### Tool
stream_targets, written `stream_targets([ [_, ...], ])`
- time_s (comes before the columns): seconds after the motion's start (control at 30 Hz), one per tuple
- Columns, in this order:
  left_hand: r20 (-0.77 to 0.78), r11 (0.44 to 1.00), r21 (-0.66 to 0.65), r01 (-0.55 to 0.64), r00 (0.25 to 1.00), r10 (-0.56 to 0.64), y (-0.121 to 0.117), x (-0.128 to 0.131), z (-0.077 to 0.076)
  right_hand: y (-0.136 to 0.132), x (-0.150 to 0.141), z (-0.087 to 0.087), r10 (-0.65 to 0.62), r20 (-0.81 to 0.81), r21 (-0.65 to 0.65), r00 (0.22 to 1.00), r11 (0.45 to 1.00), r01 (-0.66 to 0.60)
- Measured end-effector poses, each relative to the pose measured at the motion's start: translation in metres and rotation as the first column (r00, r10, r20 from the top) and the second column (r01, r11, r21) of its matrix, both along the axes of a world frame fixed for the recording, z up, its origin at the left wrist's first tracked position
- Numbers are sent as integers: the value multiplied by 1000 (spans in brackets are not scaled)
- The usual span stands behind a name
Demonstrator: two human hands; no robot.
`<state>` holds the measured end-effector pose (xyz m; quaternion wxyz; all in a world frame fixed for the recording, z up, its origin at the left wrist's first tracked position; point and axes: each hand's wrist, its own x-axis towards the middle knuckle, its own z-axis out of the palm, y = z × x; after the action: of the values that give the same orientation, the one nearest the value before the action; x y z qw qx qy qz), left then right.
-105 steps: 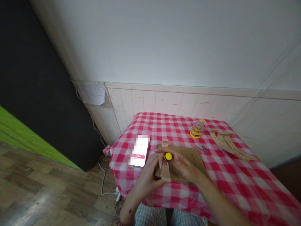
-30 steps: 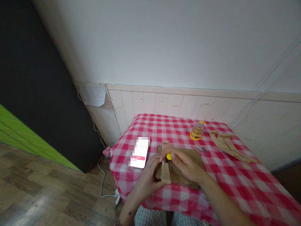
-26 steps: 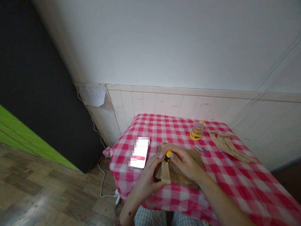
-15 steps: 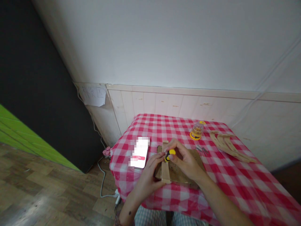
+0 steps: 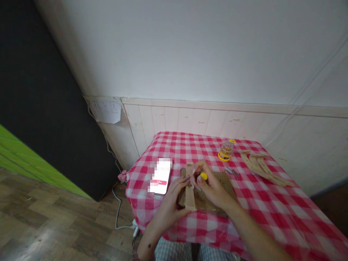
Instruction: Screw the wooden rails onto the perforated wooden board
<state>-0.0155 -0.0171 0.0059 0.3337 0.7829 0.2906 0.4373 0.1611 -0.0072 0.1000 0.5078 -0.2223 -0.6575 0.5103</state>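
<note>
A narrow pale wooden strip (image 5: 190, 201) lies lengthwise across a brown board (image 5: 209, 203) on the table. My left hand (image 5: 171, 201) is closed on the strip from the left, thumb near its close end and fingertips on its middle. My right hand (image 5: 214, 186) grips a small screwdriver with a yellow handle end (image 5: 203, 176); its shaft and tip are hidden by the hand. The right fingertips are over the strip, close to the left fingertips. Whatever small piece may be between them cannot be made out.
A phone with a lit screen (image 5: 162, 177) lies to the left. Behind the right hand stands a clear bit case with yellow trim (image 5: 225, 150), with several small metal pieces (image 5: 231, 172) nearer. Curved wooden pieces (image 5: 261, 168) lie right on the checked tablecloth (image 5: 179, 143).
The screwdriver has tipped back into my right palm, and its yellow end has shifted slightly right. My right fingertips have come down over the strip. My left hand stays on the strip.
</note>
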Motion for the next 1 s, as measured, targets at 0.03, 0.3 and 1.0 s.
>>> stream_targets([
  [0.03,-1,1000,2,4,1000,-4,0,0,0,0,0,-1,17,-30,-25,999,1000,-18],
  [0.3,-22,1000,-8,-17,1000,17,0,0,-1,4,-3,-4,48,8,-111,999,993,-47],
  [1.0,-2,1000,-8,-19,1000,19,-2,1,2,2,-10,2,-373,2,-10,928,928,373],
])
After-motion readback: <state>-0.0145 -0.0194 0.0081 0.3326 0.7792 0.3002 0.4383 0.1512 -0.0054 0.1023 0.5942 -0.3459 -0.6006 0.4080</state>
